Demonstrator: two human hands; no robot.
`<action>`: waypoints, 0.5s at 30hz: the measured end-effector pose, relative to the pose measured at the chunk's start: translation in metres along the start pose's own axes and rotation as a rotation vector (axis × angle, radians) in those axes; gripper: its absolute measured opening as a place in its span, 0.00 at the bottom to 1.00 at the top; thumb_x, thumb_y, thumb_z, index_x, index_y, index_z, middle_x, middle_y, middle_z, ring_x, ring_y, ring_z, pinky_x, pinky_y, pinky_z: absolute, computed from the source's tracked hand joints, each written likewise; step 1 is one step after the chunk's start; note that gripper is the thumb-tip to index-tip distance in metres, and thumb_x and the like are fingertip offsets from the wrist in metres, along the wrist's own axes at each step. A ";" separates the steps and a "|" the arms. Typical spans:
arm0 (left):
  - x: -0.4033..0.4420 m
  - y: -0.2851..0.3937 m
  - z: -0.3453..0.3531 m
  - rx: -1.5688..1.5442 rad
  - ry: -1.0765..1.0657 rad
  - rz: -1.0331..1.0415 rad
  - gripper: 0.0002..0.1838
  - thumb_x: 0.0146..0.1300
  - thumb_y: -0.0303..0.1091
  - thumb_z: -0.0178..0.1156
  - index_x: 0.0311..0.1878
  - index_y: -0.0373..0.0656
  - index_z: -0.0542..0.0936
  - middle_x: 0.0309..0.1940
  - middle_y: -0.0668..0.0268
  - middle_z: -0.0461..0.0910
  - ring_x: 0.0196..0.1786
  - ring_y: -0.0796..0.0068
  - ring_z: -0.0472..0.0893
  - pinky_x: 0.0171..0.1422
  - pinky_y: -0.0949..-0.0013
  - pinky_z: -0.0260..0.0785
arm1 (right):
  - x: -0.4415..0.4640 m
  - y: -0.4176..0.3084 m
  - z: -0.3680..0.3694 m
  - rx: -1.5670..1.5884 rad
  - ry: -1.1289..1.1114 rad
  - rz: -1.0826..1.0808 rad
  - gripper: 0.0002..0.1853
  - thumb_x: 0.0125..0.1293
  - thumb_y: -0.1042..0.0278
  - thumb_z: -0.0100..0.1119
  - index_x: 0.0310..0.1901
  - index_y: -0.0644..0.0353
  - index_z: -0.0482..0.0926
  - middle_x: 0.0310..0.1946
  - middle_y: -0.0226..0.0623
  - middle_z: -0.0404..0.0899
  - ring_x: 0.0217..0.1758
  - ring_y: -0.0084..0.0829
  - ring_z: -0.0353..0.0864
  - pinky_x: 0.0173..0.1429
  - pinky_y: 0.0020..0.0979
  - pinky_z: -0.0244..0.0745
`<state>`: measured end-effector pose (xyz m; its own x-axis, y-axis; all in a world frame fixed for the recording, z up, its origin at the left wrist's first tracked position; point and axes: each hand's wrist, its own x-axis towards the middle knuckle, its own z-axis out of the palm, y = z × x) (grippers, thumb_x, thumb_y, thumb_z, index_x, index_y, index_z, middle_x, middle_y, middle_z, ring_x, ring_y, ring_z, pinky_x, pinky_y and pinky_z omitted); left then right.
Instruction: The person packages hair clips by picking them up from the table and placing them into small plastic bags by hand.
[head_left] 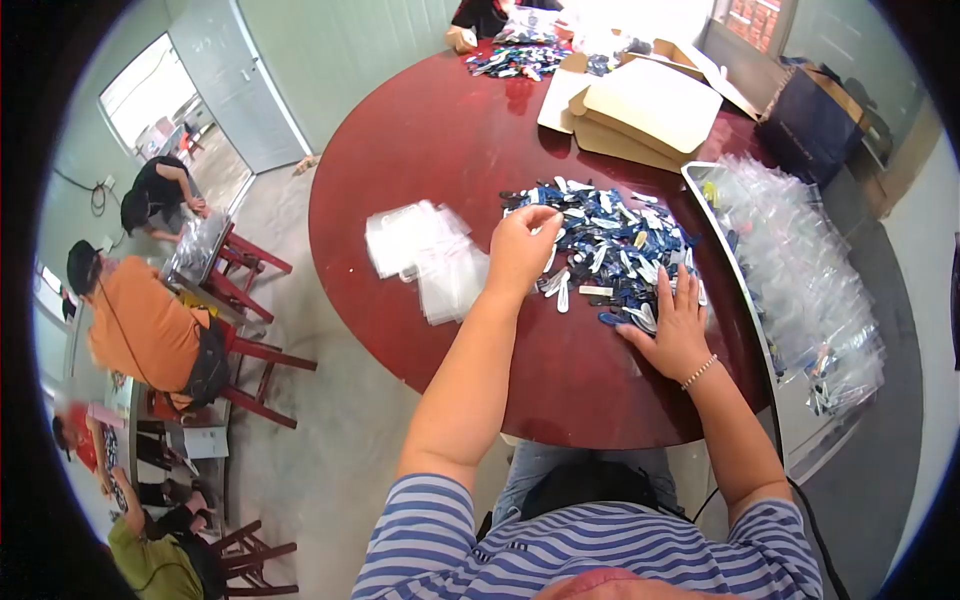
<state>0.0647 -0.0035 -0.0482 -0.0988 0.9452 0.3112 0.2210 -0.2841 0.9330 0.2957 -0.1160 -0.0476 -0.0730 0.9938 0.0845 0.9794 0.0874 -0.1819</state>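
Note:
A heap of snap hair clips in blue, white and black lies on the dark red round table. My left hand is at the heap's left edge, its fingers drawn together in a pinch; whatever they hold is hidden. Spread flat, my right hand rests on the near right edge of the heap, its fingertips touching clips. Left of my left hand lies a loose stack of small clear plastic bags, partly behind my wrist.
A white-rimmed tray of filled clear bags stands at the right. Beyond the heap are an opened cardboard box and a dark paper bag. Across the table, a person sits by another clip pile. Several people work at the left, near red stools.

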 end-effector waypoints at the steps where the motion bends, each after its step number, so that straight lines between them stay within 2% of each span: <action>1: -0.001 -0.002 0.002 0.131 0.084 0.047 0.14 0.59 0.36 0.65 0.43 0.34 0.83 0.38 0.61 0.84 0.42 0.73 0.82 0.49 0.71 0.71 | 0.007 0.004 0.006 -0.005 0.002 0.011 0.56 0.55 0.33 0.62 0.74 0.59 0.43 0.74 0.58 0.38 0.77 0.59 0.37 0.70 0.65 0.44; 3: -0.004 -0.007 0.008 0.275 0.118 0.179 0.19 0.55 0.39 0.67 0.44 0.33 0.81 0.44 0.53 0.82 0.50 0.59 0.81 0.56 0.63 0.70 | 0.022 0.011 0.012 0.003 0.091 0.037 0.56 0.55 0.35 0.62 0.74 0.58 0.43 0.74 0.59 0.39 0.77 0.59 0.39 0.70 0.64 0.44; 4: -0.006 -0.008 0.012 0.342 0.091 0.260 0.21 0.55 0.40 0.67 0.46 0.32 0.80 0.47 0.51 0.80 0.53 0.56 0.79 0.59 0.61 0.69 | 0.028 0.008 0.009 0.026 0.087 0.067 0.55 0.56 0.37 0.63 0.74 0.59 0.44 0.74 0.59 0.41 0.76 0.58 0.43 0.71 0.60 0.46; 5: -0.008 -0.012 0.017 0.408 0.066 0.343 0.23 0.54 0.40 0.67 0.47 0.31 0.79 0.50 0.49 0.79 0.56 0.53 0.77 0.61 0.59 0.67 | 0.036 0.011 0.010 0.023 0.091 0.070 0.55 0.56 0.37 0.63 0.74 0.59 0.44 0.74 0.59 0.41 0.76 0.58 0.43 0.71 0.60 0.46; 7: -0.019 -0.014 0.028 0.508 0.001 0.233 0.34 0.56 0.48 0.66 0.58 0.33 0.72 0.61 0.42 0.69 0.65 0.44 0.66 0.70 0.52 0.57 | 0.052 0.018 0.021 0.123 0.211 -0.044 0.53 0.56 0.39 0.64 0.73 0.61 0.46 0.73 0.58 0.46 0.75 0.57 0.48 0.72 0.55 0.50; 8: -0.022 -0.015 0.033 0.526 0.000 0.240 0.35 0.56 0.50 0.65 0.59 0.33 0.72 0.62 0.42 0.68 0.66 0.44 0.65 0.70 0.51 0.55 | 0.057 0.016 0.025 0.132 0.290 -0.105 0.49 0.57 0.45 0.66 0.71 0.62 0.52 0.70 0.58 0.54 0.73 0.54 0.54 0.72 0.49 0.54; 9: -0.025 -0.015 0.036 0.547 -0.002 0.245 0.36 0.56 0.51 0.64 0.60 0.33 0.71 0.62 0.42 0.67 0.67 0.44 0.64 0.71 0.51 0.54 | 0.063 0.013 0.026 0.133 0.293 -0.109 0.49 0.57 0.45 0.66 0.71 0.62 0.52 0.70 0.58 0.54 0.73 0.54 0.54 0.72 0.49 0.54; 11: -0.026 -0.014 0.040 0.581 0.002 0.245 0.36 0.57 0.52 0.64 0.60 0.33 0.71 0.62 0.43 0.68 0.67 0.45 0.63 0.71 0.52 0.54 | 0.076 0.007 0.030 0.283 0.342 -0.231 0.45 0.56 0.52 0.68 0.69 0.63 0.57 0.66 0.57 0.61 0.70 0.53 0.59 0.71 0.46 0.56; 12: -0.027 -0.015 0.041 0.577 -0.009 0.256 0.36 0.58 0.53 0.63 0.60 0.33 0.71 0.61 0.43 0.68 0.67 0.46 0.63 0.71 0.52 0.54 | 0.085 0.004 0.037 0.334 0.477 -0.308 0.37 0.54 0.57 0.69 0.64 0.62 0.66 0.62 0.51 0.68 0.64 0.51 0.67 0.65 0.43 0.65; 13: -0.028 -0.014 0.043 0.572 -0.023 0.266 0.36 0.59 0.53 0.62 0.60 0.32 0.70 0.61 0.44 0.68 0.66 0.46 0.63 0.70 0.52 0.54 | 0.091 -0.002 0.036 0.336 0.474 -0.305 0.37 0.54 0.57 0.69 0.64 0.62 0.66 0.62 0.51 0.68 0.64 0.51 0.67 0.65 0.43 0.65; 15: -0.029 -0.011 0.044 0.591 -0.036 0.297 0.33 0.64 0.53 0.57 0.60 0.31 0.70 0.60 0.46 0.70 0.65 0.47 0.65 0.70 0.54 0.55 | 0.099 -0.014 0.036 0.463 0.421 -0.287 0.30 0.54 0.64 0.68 0.59 0.59 0.72 0.59 0.46 0.71 0.61 0.48 0.71 0.62 0.40 0.69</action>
<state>0.1077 -0.0209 -0.0760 0.0786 0.8478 0.5245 0.7303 -0.4071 0.5485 0.2678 -0.0167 -0.0724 -0.1465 0.8233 0.5483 0.7444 0.4568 -0.4871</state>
